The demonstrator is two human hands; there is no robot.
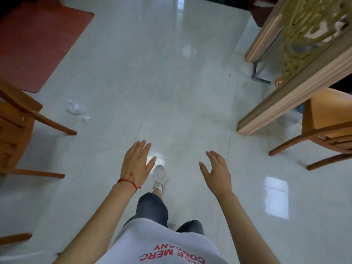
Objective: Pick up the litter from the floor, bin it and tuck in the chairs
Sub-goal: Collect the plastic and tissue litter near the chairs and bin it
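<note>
A person in a grey shirt w/ red lettering walks a glossy pale tile floor (181,82), both arms out front. Left hand (137,163), red string at the wrist, is spread flat, holding nothing; right hand (217,171) likewise loose, fingers apart, empty. Farther on at left, litter (75,109) lies on the floor: crumpled white tissue, one larger wad plus a small scrap just beside it, near a wooden chair (17,119). At right, another chair (323,124) stands by the worktop (297,96). Beyond, a red mat (38,40).
</note>
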